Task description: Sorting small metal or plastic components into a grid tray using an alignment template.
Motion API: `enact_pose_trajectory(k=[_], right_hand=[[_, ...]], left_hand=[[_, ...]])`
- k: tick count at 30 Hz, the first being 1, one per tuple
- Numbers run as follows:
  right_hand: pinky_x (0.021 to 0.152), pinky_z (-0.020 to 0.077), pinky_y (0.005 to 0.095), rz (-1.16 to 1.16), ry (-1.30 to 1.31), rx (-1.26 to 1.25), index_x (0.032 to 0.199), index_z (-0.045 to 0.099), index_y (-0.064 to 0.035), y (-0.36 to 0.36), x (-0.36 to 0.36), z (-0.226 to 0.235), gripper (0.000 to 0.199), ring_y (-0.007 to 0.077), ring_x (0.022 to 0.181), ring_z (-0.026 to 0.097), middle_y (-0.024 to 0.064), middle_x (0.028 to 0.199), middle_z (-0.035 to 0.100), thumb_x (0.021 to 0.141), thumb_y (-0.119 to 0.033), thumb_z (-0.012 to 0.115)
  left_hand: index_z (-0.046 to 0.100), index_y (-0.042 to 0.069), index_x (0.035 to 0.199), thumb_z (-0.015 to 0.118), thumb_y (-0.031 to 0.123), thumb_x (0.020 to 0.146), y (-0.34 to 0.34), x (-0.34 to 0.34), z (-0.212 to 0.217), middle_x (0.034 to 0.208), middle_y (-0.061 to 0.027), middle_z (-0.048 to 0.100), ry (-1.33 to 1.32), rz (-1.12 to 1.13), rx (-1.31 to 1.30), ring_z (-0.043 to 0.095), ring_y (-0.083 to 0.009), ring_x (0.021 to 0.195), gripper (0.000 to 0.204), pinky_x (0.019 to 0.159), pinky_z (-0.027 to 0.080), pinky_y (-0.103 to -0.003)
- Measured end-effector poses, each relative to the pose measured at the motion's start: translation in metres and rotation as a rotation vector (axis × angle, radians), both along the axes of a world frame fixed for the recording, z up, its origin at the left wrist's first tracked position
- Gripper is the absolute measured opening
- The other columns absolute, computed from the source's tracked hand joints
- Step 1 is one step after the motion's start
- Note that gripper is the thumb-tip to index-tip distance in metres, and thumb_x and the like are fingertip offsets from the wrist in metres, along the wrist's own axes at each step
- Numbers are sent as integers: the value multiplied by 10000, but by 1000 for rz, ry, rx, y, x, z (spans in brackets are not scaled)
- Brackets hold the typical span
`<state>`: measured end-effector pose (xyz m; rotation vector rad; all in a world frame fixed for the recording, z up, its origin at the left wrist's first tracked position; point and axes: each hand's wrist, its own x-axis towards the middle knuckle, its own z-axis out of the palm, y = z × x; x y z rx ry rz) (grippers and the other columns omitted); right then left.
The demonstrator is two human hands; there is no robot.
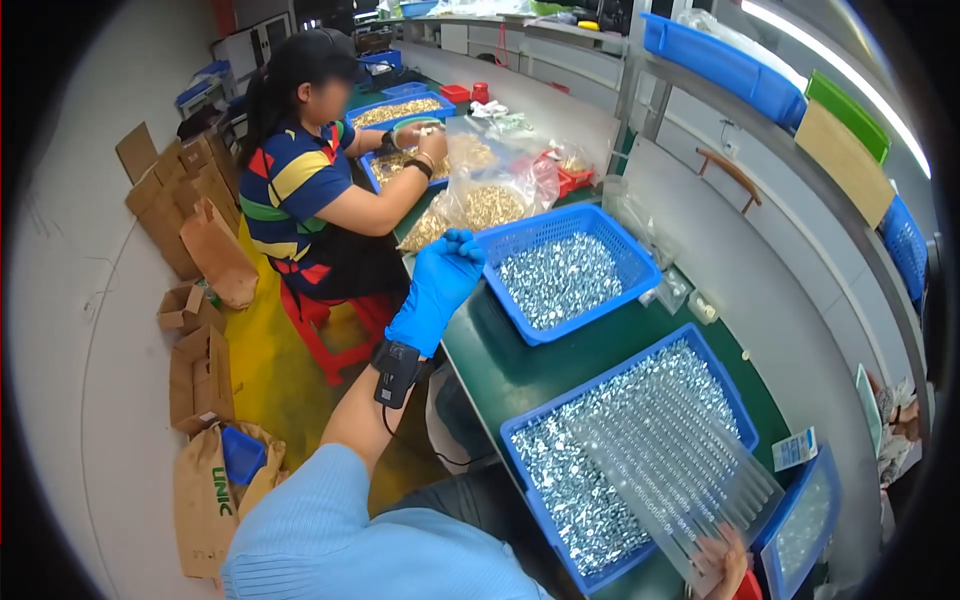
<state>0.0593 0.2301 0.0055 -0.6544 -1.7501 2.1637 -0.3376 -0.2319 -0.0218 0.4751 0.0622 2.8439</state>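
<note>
My left hand (pixel 447 280), in a blue glove, is raised at the near left corner of a blue mesh basket (pixel 650 278) of small silvery metal parts (pixel 560 278). Its fingers are curled closed; whatever they hold, if anything, is hidden. Low at the right, my bare right hand (pixel 724 560) grips the near end of a clear plastic plate (pixel 672 465) with rows of small holes or slots. This plate lies tilted over a larger blue tray (pixel 748 405) full of similar silvery parts (pixel 570 490).
A co-worker (pixel 310 190) sits on a red stool (pixel 335 345) at the left, handling brass-coloured parts. Bags of brass parts (pixel 490 207) stand beyond the basket. Another blue bin (pixel 800 530) is at lower right. Cardboard boxes (pixel 200 375) line the left wall; a shelf (pixel 800 165) overhangs the right.
</note>
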Motion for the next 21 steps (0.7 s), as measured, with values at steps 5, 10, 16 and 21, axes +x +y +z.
enact_pose_trajectory(k=[5,10,16,21], right_hand=[[746,522,370,57,16,-37,1234,449,71,-2,-1,3,553,318,920,621,242,1065,596,827,-284,567],[741,525,373,55,-44,-50,1257,435,56,2,-7,15,560,316,880,621,225,1044,600,827,-276,569],[729,528,376,-51,6,7,1287,403,39,2,0,14,581,310,877,613,211,1049,593,829,-274,575],[722,530,374,-47,-97,-2,1311,371,36,17,19,-4,621,311,900,607,213,1095,575,819,-273,592]], left_hand=[[584,31,970,486,72,849,12,3,22,890,-103,590,-58,67,4,557,-226,762,161,731,477,-365],[474,50,1205,497,368,889,54,28,39,1015,-127,572,-99,98,-106,556,-239,881,449,809,474,-394],[233,72,1395,473,648,797,58,42,41,1254,-191,451,76,-143,-2,533,-286,983,865,856,458,-436],[189,87,1420,481,633,802,22,-8,49,1404,-201,299,151,-13,129,462,-324,1142,875,938,407,-438]])
